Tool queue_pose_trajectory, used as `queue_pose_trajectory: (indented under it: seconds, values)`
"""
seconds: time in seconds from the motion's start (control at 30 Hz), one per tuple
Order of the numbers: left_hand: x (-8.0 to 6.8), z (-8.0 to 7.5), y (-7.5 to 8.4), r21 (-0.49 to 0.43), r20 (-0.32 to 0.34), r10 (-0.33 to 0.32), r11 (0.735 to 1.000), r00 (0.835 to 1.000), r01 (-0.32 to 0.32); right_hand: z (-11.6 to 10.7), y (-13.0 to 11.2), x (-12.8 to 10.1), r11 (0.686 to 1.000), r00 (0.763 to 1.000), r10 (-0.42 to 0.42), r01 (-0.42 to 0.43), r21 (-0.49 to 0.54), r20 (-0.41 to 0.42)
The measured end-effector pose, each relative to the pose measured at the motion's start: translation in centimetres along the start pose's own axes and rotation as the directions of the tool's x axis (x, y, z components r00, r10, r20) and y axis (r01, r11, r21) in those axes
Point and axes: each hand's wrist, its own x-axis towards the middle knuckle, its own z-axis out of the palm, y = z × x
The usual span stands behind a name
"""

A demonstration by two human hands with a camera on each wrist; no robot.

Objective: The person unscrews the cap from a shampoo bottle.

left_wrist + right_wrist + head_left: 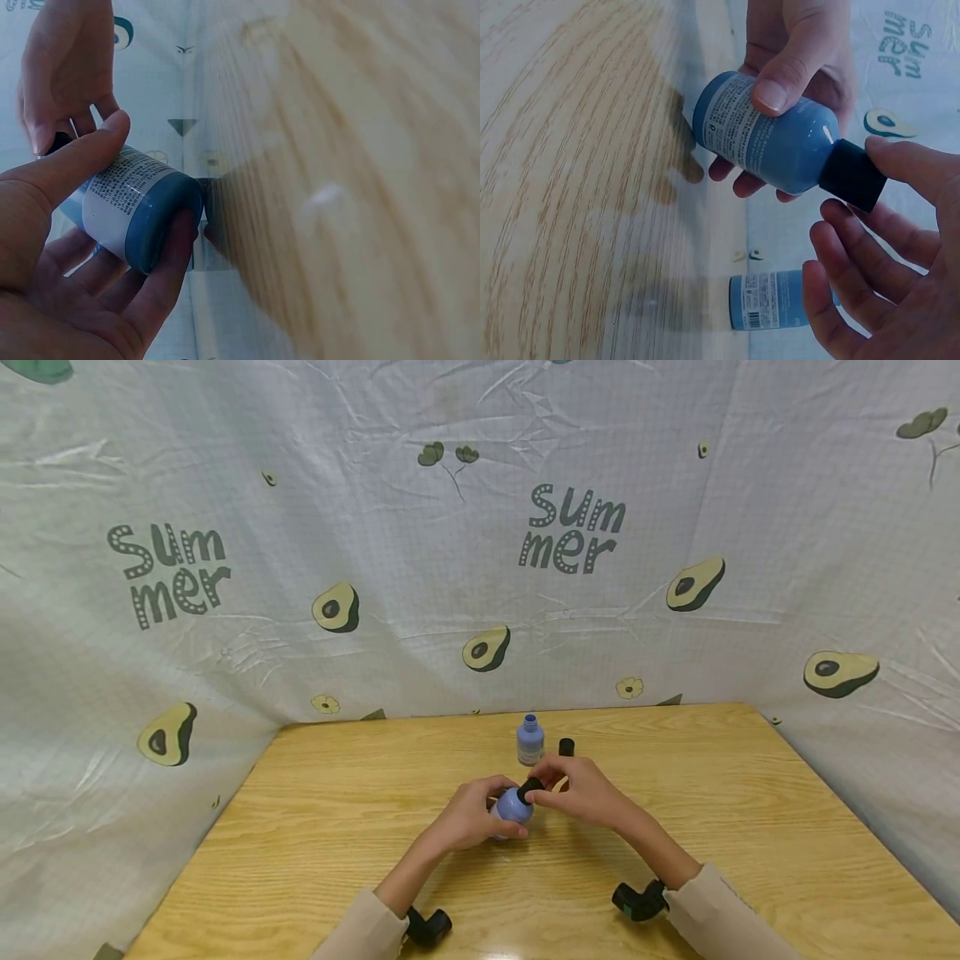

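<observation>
My left hand grips a blue bottle by its body, tilted with its neck toward the right hand. The thumb lies along one side and the fingers curl under the other, as the left wrist view shows. Black and short, the cap sits on the bottle's neck. My right hand pinches this cap between thumb and fingertips. Small print covers a pale label round the bottle. Just beyond the hands, a second blue bottle stands upright with its mouth uncovered.
A loose black cap stands beside the second bottle, partly behind the right hand. The wooden table ends at a white cloth printed with avocados. Black wrist devices sit near both sleeves, one at the left and one at the right.
</observation>
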Motion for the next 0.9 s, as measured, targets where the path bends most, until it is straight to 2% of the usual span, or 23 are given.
queue_pose_trajectory:
  seconds: [0.4, 0.7, 0.9]
  values:
    - [0.2, 0.07, -0.09, 0.027, -0.003, -0.016, 0.999, 1.0, 0.016, -0.36, 0.43, 0.25, 0.997, 0.997, -0.066, 0.065, 0.03, 0.039]
    - [0.33, 0.06, 0.11, 0.037, -0.002, -0.009, 0.999, 1.0, 0.009, -0.43, 0.57, 0.35, 1.0, 0.999, -0.025, 0.025, 0.008, 0.02]
    - [0.46, 0.05, 0.03, 0.028, 0.0, -0.008, 1.0, 1.0, 0.008, -0.6, 0.81, 0.5, 0.999, 0.998, -0.034, 0.034, 0.016, 0.047]
